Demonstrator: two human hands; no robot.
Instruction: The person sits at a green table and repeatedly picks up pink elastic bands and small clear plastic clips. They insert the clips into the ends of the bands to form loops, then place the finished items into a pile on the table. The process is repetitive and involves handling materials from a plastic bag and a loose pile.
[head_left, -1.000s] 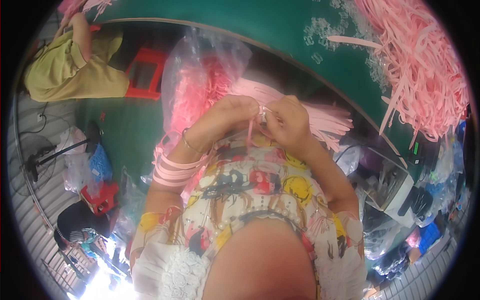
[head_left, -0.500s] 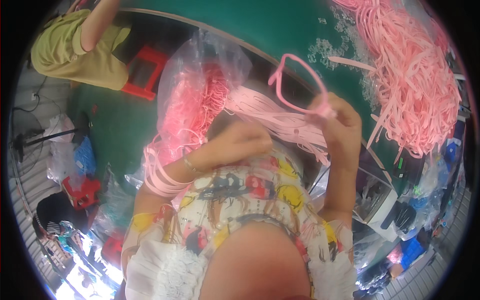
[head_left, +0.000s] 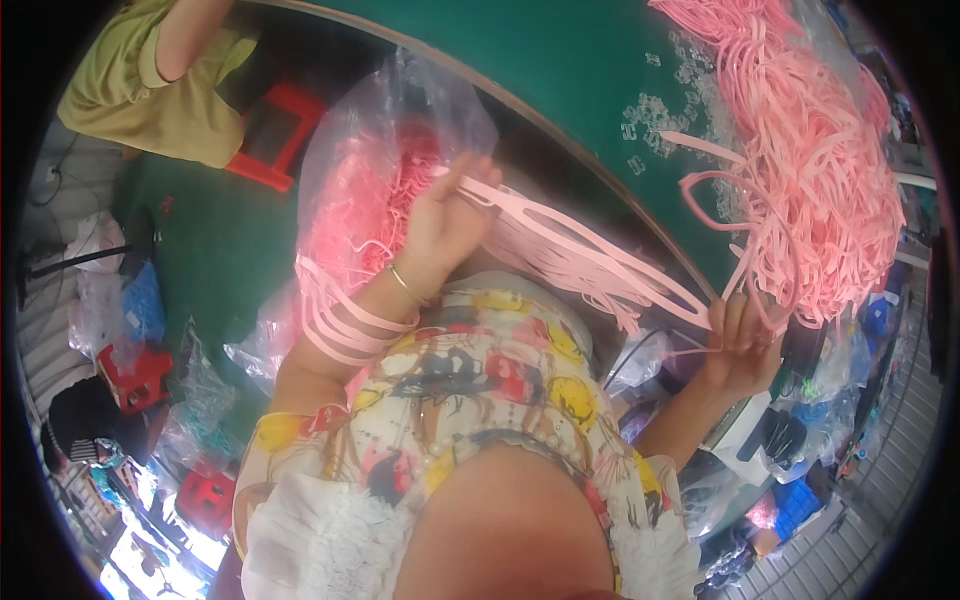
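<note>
A flat, slitted pink strap is stretched between my two hands, over my lap. My left hand is closed around its left end. At the other end, my right hand pinches the strap, and a thin pink loop rises from the same fingers toward the table. Beneath the stretched strap, a bundle of similar pink straps lies across my lap. Several pink bands encircle my left forearm, below a bracelet.
A large heap of pink straps covers the right of the green table, beside scattered small clear clips. To my left stands a clear plastic bag of pink strips. Red stools and another person's sleeve are beyond.
My hands have moved apart, the right going outward with the pink loop, the left rising to the strap end. A strap from the lap is now drawn out between them.
</note>
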